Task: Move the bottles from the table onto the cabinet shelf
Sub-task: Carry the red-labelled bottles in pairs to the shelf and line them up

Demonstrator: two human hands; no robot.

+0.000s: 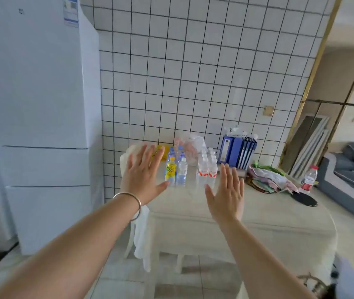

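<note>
My left hand (143, 175) and right hand (227, 192) were spread wide, holding nothing. The bottles (190, 169) stood clustered near the tabletop's (193, 203) far edge; I judged them light, smooth plastic, best gripped mid-body.

A yellow bottle (170, 170) stands among clear bottles with pale blue labels (181, 172) and red-and-white labels (207, 172). The tablecloth (258, 214) is cream, the binders (237, 152) blue, the wall tiles (193, 72) white with dark grout, and the fridge (36, 104) looks white.
</note>
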